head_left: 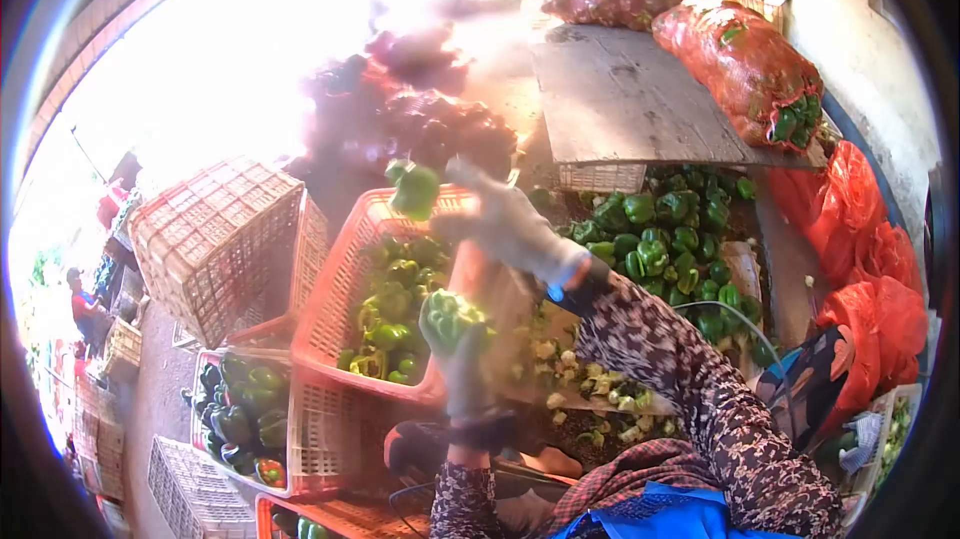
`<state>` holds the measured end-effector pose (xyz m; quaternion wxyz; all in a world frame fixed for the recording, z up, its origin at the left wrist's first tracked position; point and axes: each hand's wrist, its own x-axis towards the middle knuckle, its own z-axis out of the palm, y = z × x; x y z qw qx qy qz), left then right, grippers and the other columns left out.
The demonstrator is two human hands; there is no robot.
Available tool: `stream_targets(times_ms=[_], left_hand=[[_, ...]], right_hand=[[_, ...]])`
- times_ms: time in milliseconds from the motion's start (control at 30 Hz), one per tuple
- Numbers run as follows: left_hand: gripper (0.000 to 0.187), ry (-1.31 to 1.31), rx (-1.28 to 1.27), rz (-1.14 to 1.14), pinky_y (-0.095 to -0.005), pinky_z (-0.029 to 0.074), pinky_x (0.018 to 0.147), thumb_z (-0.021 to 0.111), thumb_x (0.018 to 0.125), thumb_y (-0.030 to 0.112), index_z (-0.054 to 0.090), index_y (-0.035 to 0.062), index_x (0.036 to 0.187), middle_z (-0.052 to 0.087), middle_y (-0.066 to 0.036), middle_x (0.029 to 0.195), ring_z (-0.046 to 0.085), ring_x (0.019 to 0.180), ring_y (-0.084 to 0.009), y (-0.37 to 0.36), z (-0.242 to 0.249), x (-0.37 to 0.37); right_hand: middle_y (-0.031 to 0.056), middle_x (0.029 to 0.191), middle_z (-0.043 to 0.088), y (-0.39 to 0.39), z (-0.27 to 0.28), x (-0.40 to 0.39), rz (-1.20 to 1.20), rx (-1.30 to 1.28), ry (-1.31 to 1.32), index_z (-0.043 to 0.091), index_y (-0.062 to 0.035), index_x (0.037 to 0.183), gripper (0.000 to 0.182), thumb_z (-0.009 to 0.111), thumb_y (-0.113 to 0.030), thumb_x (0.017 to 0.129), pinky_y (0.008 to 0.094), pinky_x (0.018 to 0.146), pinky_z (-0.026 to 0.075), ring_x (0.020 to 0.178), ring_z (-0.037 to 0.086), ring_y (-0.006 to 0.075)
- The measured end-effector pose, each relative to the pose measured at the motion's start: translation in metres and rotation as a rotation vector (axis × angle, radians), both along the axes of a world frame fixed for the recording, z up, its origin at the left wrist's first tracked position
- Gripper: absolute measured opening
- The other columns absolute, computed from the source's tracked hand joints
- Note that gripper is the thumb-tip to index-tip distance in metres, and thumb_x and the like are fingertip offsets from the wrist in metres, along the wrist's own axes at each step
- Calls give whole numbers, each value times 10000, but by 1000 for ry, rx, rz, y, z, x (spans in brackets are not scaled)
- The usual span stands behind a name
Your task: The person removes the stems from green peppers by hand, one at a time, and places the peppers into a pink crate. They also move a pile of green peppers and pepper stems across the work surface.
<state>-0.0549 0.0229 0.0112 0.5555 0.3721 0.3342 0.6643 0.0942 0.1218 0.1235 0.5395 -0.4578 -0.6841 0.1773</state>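
My right hand (pixel 515 226), in a pale glove, reaches over the crate with its fingers apart, blurred by motion. Just off its fingertips, a green bell pepper (pixel 413 193) hangs in the air above the orange crate (pixel 325 284). Lower down, my gloved left hand (pixel 460 369) grips another green bell pepper (pixel 452 320) near the crate's right side. Inside that crate lie several green and yellowish peppers (pixel 390 314). To the right of my hands is a heap of green bell peppers (pixel 655 244) on the ground.
Left of the orange crate, another crate holds dark green peppers (pixel 240 414). An upturned crate (pixel 210 239) leans behind it. Pale cut pieces (pixel 575 379) litter the ground. Red mesh sacks (pixel 740 64) lie by a wooden board (pixel 640 99). A person (pixel 88 309) is at far left.
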Motion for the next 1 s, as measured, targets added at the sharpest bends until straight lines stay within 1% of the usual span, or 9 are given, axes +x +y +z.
stream_targets(times_ms=[233, 467, 500, 667, 767, 800, 900, 933, 1000], left_hand=[[1028, 134, 171, -310, -383, 464, 1109, 816, 745, -57, 276, 131, 1600, 465, -78, 1459, 502, 1312, -227, -14, -6, -1], [602, 211, 23, -442, -351, 514, 981, 716, 875, 113, 492, 41, 1429, 583, -104, 1293, 592, 1166, -215, -35, -32, 26], [682, 458, 142, -458, -344, 501, 1010, 600, 989, 534, 467, 91, 1491, 594, -52, 1288, 579, 1182, -163, -33, -40, 24], [673, -86, -334, -784, -430, 514, 1038, 518, 999, 562, 484, 104, 1491, 601, -111, 1360, 602, 1236, -253, -48, -35, 44], [496, 498, 197, -316, -459, 501, 1062, 486, 1052, 429, 570, 78, 1392, 625, -133, 1356, 588, 1267, -267, -37, -72, 60], [430, -274, -221, -541, -443, 543, 1001, 529, 1044, 378, 607, 73, 1337, 651, -148, 1327, 635, 1196, -279, -29, -62, 59], [408, -197, -288, -598, -419, 628, 751, 609, 996, 460, 633, 113, 1209, 693, -111, 1081, 698, 892, -261, 36, -26, 40], [423, -99, -6, -292, -392, 626, 732, 638, 978, 467, 631, 124, 1225, 688, -86, 1059, 701, 877, -242, 32, -13, 46], [506, 208, -118, 221, -343, 616, 765, 692, 947, 425, 589, 152, 1361, 678, -78, 1153, 702, 911, -223, 67, -2, 23]], right_hand=[[224, 1077, 730, -111, -74, 8, 284, -470, 148, 646, -47, 1256, 412, 662, -373, 1005, 450, 858, 557, 987, 718, 404], [196, 973, 718, -165, -125, 18, 41, -264, 77, 616, -105, 1282, 288, 559, -220, 1024, 435, 772, 565, 899, 722, 372], [193, 1011, 723, -173, -130, 23, 84, -386, 168, 598, -111, 1311, 315, 567, -205, 1012, 439, 789, 568, 912, 718, 387], [172, 942, 697, -184, -126, 64, 127, -258, -146, 587, -93, 1219, 268, 593, -230, 989, 471, 697, 562, 834, 705, 395], [124, 1143, 657, -192, -116, 91, 94, -136, -716, 515, -100, 1413, 492, 608, -240, 951, 405, 619, 579, 702, 712, 302], [116, 1206, 637, -194, -121, 98, 79, -168, -733, 529, -102, 1411, 511, 627, -274, 940, 388, 625, 583, 755, 715, 274], [106, 1315, 601, -191, -175, 130, -73, -284, -394, 599, -120, 1360, 576, 706, -407, 872, 366, 697, 602, 982, 695, 231], [137, 1096, 674, -182, -218, 141, -61, -56, -114, 522, -158, 1455, 509, 619, -408, 1022, 377, 746, 597, 907, 708, 264], [152, 1204, 680, -197, -224, 191, -152, -728, -411, 497, -152, 1497, 584, 623, -460, 1018, 458, 1010, 541, 1096, 685, 302]])
